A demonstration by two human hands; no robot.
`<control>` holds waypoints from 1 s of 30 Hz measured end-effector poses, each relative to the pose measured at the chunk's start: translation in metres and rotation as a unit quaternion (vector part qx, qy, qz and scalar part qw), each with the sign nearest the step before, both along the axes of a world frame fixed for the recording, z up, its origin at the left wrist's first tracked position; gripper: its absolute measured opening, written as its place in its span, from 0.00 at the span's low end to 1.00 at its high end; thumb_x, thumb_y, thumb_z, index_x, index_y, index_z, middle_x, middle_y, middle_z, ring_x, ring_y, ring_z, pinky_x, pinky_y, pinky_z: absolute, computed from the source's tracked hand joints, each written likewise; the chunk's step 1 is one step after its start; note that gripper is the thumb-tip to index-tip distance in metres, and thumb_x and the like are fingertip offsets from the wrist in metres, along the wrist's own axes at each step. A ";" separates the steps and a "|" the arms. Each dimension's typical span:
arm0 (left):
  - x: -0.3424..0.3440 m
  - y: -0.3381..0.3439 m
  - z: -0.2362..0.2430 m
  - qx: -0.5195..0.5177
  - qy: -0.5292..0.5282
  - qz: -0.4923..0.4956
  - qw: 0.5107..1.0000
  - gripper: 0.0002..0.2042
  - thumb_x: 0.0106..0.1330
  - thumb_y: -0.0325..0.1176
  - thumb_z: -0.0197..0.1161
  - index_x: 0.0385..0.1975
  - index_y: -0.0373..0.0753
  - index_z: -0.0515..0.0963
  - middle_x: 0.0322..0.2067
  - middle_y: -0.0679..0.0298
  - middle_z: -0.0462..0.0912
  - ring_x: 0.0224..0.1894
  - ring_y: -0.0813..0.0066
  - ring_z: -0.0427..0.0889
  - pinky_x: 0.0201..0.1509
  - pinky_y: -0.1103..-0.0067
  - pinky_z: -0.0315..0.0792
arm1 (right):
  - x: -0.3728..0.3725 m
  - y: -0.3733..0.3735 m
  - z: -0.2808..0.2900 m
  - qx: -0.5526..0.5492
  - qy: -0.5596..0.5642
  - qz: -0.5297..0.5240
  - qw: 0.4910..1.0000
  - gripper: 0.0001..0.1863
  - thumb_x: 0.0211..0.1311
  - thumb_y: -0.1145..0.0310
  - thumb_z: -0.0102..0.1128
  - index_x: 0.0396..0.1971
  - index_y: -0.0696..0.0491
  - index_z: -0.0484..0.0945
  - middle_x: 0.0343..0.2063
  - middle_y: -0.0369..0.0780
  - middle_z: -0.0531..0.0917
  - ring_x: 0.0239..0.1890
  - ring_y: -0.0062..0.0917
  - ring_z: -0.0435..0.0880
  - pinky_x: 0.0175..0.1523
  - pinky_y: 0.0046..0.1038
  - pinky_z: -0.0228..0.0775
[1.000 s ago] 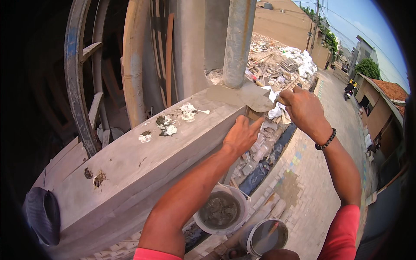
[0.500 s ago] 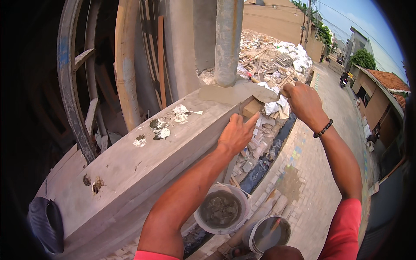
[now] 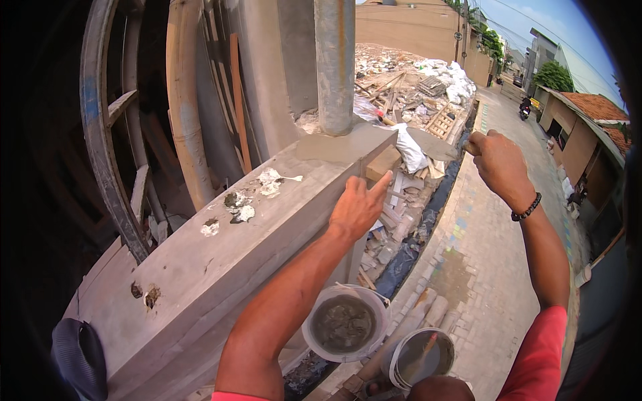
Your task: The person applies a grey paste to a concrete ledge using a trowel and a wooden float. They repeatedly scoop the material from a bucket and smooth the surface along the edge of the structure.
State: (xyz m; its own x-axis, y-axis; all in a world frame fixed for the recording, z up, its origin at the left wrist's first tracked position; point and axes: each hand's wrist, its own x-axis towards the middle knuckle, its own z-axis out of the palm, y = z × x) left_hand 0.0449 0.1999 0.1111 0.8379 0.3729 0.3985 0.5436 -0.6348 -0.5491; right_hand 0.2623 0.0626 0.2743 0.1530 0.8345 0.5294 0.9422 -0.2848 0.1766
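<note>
My right hand (image 3: 503,166) is closed round the handle of a trowel (image 3: 433,143), whose grey blade is in the air just beyond the end of the concrete ledge (image 3: 247,247). Smooth wet mortar (image 3: 341,146) covers the ledge's far end, round the foot of an upright metal pipe (image 3: 336,73). Against the ledge's side, near its far corner, my left hand (image 3: 361,208) holds a wooden block (image 3: 384,164), with the fingers at its lower edge. Part of that grip is hidden from view.
Below my arms stand a bucket of mortar (image 3: 313,327) and a second bucket (image 3: 396,364) with a stick-like tool in it. A dark cap (image 3: 79,357) lies at the ledge's near end. Rubble (image 3: 401,73) lies beyond, beside a paved lane (image 3: 498,267) with a motorbike (image 3: 525,109).
My right hand has drawn the trowel to the right, off the mortar at the ledge's corner. My left hand stays at the wooden block. The view has shifted slightly.
</note>
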 end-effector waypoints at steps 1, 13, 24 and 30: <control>0.000 0.000 0.000 0.001 0.002 0.000 1.000 0.20 0.68 0.32 0.53 0.59 0.43 0.77 0.73 0.69 0.58 0.40 0.71 0.75 0.46 0.72 0.63 | -0.003 -0.002 0.001 0.007 0.011 0.031 0.999 0.09 0.57 0.73 0.60 0.38 0.54 0.82 0.31 0.49 0.83 0.38 0.46 0.85 0.43 0.44 0.77; 0.001 -0.004 0.002 0.018 -0.009 -0.005 1.000 0.16 0.68 0.33 0.54 0.53 0.43 0.80 0.70 0.69 0.62 0.39 0.72 0.76 0.45 0.73 0.62 | -0.080 0.052 0.022 -0.019 0.057 0.224 0.973 0.11 0.57 0.72 0.59 0.39 0.54 0.85 0.29 0.50 0.85 0.36 0.46 0.85 0.44 0.44 0.77; 0.001 -0.005 0.002 0.015 -0.016 -0.006 1.000 0.15 0.67 0.33 0.54 0.52 0.42 0.81 0.69 0.69 0.64 0.39 0.73 0.76 0.44 0.73 0.61 | -0.105 0.095 0.009 -0.047 0.023 0.217 0.975 0.13 0.56 0.71 0.62 0.42 0.54 0.85 0.30 0.51 0.85 0.36 0.46 0.85 0.45 0.44 0.77; 0.003 -0.005 0.001 -0.004 -0.017 -0.004 1.000 0.15 0.67 0.33 0.54 0.50 0.41 0.81 0.63 0.66 0.68 0.40 0.70 0.77 0.45 0.72 0.63 | -0.107 0.079 0.000 -0.061 -0.019 0.245 0.967 0.10 0.58 0.72 0.60 0.39 0.55 0.85 0.29 0.51 0.85 0.36 0.45 0.85 0.43 0.43 0.77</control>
State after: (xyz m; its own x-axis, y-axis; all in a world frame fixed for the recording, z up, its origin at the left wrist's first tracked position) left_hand 0.0481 0.1952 0.1120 0.8269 0.3700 0.4235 0.5570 -0.6427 -0.5261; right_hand 0.1551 0.1414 0.2738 -0.2949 0.8585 0.4195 0.9508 0.2199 0.2182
